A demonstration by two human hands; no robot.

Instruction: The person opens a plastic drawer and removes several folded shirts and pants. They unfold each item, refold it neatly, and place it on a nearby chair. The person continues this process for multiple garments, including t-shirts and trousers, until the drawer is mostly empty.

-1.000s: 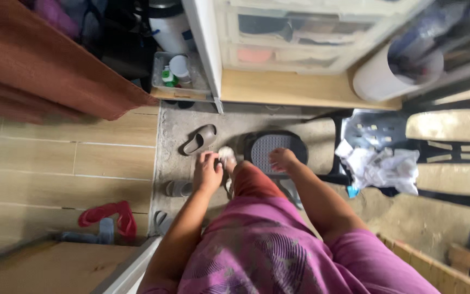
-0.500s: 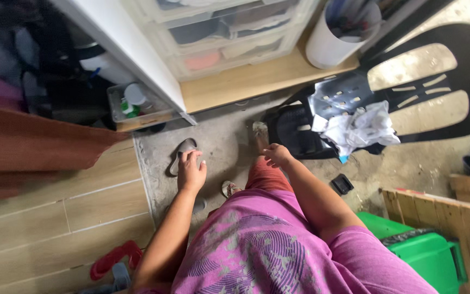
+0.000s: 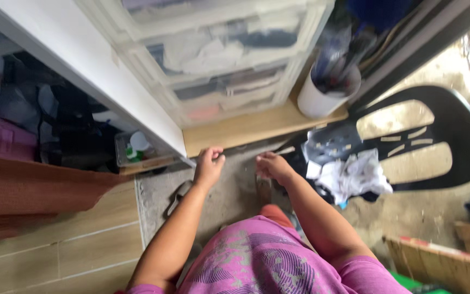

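Both your hands are out in front of you at about the same height: left hand curled into a loose fist with nothing visibly in it, right hand with fingers bent in too, though whether it's pinching anything, can't tell from this angle. The closest thing to your left hand is the grey slipper lying on the concrete floor just below it, near but not touching. Looks to me like you're steadying yourself while sorting out footwear, so keep your weight centred and go slow, since that concrete looks rough and there's a lip where it meets the wood-look tiles. Room-wise it's tight: clear plastic drawers sit on a low wooden shelf right ahead, a white bucket full of long tools stands on it, and a black plastic chair holding crumpled white cloth is just beside your right arm.
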